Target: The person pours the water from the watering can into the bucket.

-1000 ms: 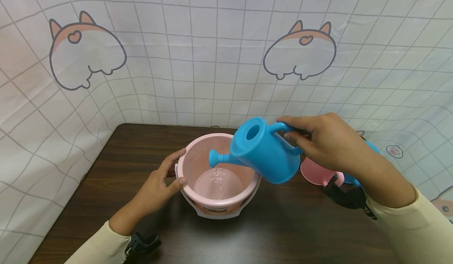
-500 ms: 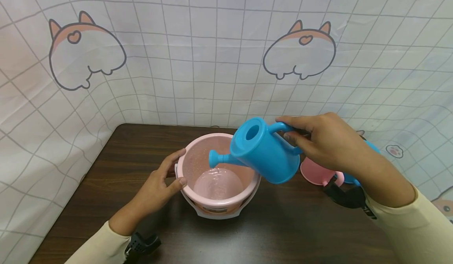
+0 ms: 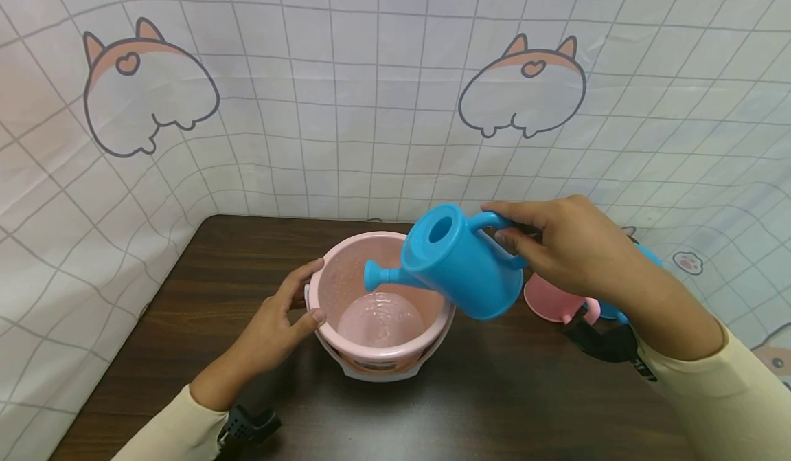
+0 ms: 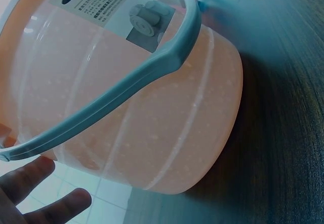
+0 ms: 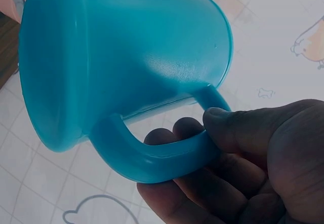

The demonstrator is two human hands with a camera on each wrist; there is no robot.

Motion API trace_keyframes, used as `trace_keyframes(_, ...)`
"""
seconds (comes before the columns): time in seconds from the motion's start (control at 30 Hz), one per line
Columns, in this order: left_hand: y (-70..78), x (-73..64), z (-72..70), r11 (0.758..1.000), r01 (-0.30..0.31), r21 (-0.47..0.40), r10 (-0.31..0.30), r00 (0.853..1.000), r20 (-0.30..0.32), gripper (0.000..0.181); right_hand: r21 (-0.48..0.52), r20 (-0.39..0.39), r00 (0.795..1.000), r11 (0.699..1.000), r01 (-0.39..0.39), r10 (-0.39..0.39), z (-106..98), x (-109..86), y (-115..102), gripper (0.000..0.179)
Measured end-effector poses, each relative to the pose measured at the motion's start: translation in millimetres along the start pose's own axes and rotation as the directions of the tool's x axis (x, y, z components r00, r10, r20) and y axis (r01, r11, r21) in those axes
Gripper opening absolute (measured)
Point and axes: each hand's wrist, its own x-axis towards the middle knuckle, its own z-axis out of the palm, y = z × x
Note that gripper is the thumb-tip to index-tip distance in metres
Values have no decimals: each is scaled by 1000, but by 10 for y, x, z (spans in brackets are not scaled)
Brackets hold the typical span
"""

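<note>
A pink bucket (image 3: pixel 377 351) with a grey handle (image 4: pixel 126 87) stands on the dark table, and rippled water (image 3: pixel 380 320) lies in its bottom. My left hand (image 3: pixel 278 323) holds the bucket's left rim, its thumb and index finger over the edge; in the left wrist view, two other fingers (image 4: pixel 66 206) stretch beside the bucket's wall. With my right hand (image 3: pixel 556 241) I grip the handle of a blue watering can (image 3: pixel 463 262), fingers and thumb wrapped round it. The can is tilted left, its spout (image 3: pixel 383 277) above the bucket's opening.
Behind my right wrist stand a pink cup-like vessel (image 3: pixel 550 299) with a handle and a blue object (image 3: pixel 612 311), partly hidden by my arm. A white gridded sheet (image 3: pixel 371 104) with animal drawings hangs behind the dark wooden table (image 3: pixel 494 399).
Water that was falling from the spout in a visible stream has thinned until hardly any shows, and the splash in the bucket has calmed to ripples. Both hands and the can hold still.
</note>
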Motion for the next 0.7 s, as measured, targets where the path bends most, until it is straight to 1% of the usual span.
trace_keyframes(0.47,8,0,-1,1000,-1,3,1,1000,0,68,-3,-5,1000,1000,4,-4,6,7,-14,43)
trace_keyframes(0.7,2,3,-2,1000,-4,1,4,1000,-1,68,0,2,1000,1000,-10,10,-1,-1,-14,43)
